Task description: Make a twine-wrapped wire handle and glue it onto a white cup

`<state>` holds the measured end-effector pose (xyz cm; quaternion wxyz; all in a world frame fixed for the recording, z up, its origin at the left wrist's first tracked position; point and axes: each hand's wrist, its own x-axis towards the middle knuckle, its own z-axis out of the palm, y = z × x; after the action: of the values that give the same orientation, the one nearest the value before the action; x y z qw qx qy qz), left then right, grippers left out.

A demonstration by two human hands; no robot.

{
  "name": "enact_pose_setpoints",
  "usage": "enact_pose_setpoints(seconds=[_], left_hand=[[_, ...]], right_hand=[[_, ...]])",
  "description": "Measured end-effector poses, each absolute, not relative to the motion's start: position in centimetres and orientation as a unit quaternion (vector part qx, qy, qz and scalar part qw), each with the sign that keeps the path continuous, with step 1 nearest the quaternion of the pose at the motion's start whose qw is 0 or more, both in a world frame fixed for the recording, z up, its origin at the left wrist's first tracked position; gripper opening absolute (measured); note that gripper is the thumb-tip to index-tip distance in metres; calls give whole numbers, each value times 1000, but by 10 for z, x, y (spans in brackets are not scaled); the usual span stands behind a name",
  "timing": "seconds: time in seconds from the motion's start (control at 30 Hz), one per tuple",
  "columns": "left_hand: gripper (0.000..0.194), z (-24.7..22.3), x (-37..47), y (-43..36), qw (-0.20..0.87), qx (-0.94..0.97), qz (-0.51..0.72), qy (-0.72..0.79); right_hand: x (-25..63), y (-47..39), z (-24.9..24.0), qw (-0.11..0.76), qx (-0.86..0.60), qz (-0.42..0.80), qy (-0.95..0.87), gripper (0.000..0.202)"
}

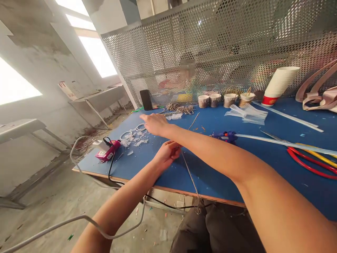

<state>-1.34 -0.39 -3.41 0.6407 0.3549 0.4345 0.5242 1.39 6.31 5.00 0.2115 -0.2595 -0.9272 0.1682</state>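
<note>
My left hand (168,154) is over the blue table, fingers curled and pinching a thin beige cord (190,172). From there the cord drops over the table's front edge toward my lap. My right arm crosses above the left one. My right hand (155,123) is palm down with its index finger stretched to the left; nothing shows in it, though its underside is hidden. Closest to it are white rings (140,127) and clear plastic scraps (140,139). A blue glue gun (225,136) with a long clear glue stick lies right of my right forearm.
A pink power strip (108,151) with a white plug sits at left. Behind are a phone (146,100), tangled cord (181,108), small cup baskets (230,100), stacked paper cups (281,82) and clear strips (249,114). Red-handled scissors (308,161) lie right. A perforated metal screen (163,59) backs the table.
</note>
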Motion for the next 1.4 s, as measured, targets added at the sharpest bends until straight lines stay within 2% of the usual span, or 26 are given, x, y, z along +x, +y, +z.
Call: enact_pose_setpoints(seconds=[0.1,0.2,0.27,0.33,0.43,0.53,0.67,0.9,1.1,1.2,1.4], left_hand=[[18,-35,-15,-3,635,356,529,436],[16,-34,-19,0,626,350,539,441],[13,-32,-22,3,630,347,530,449],[11,-28,-24,6,637,344,516,458],[10,-21,-23,12,641,343,507,463],[10,-17,-15,17,641,351,500,464],[15,-14,-2,21,629,371,497,468],[20,-16,9,31,603,387,485,501],[24,-18,20,52,595,399,467,518],[27,-21,25,64,597,407,456,519],[28,-38,30,77,626,414,431,502]], right_hand=[[40,44,52,215,-277,153,-924,53],[97,9,48,246,-256,137,-925,29],[146,-18,40,233,-273,162,-919,21],[197,-40,28,207,-369,220,-879,20],[260,-54,5,158,-554,280,-768,38],[295,-40,-15,175,-663,214,-696,37],[292,-6,-30,265,-617,294,-680,26],[253,16,-37,272,-578,343,-688,12],[250,34,-26,357,-529,465,-613,19],[248,38,-22,357,-528,441,-632,14],[240,33,-30,353,-545,348,-677,20]])
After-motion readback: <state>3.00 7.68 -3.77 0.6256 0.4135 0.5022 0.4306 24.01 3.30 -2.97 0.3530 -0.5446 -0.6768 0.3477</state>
